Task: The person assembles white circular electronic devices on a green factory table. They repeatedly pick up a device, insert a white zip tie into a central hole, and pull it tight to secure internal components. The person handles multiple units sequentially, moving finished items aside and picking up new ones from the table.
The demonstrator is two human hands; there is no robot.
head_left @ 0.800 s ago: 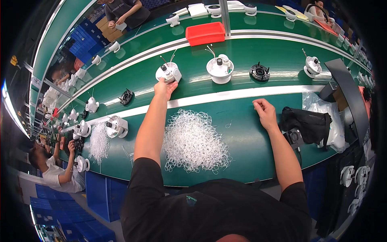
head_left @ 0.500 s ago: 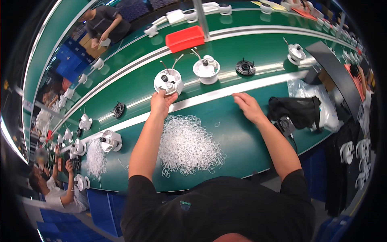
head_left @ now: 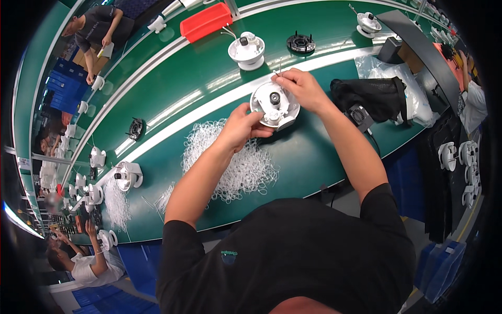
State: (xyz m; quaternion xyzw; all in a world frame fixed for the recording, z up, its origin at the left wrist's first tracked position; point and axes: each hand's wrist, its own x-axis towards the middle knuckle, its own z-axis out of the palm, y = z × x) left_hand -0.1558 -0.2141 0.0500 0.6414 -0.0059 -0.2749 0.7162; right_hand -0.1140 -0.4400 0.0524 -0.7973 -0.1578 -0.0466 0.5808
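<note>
A round white camera unit (head_left: 285, 111) with a black lens in its middle is held up over the near edge of the belt. My left hand (head_left: 243, 126) is closed on its lower left rim, thumb on top. At its upper right side, my right hand (head_left: 302, 88) pinches the short thin cable (head_left: 278, 71) that rises from the unit; the fingertips partly hide that spot. Below my left hand, a pile of small white rings or loops (head_left: 246, 172) lies on the green table, partly covered by my left forearm.
On the green belt stand another white camera unit (head_left: 247, 51), a black ring-shaped base (head_left: 300, 44) and a red bin (head_left: 206, 22). A black mesh bag (head_left: 368, 97) lies to the right on clear plastic bags (head_left: 418, 91). Co-workers sit at left and beyond the belt.
My left hand has brought the camera unit off the belt, right and toward me. My right hand has come in from the right and taken hold of its cable. The view has shifted.
</note>
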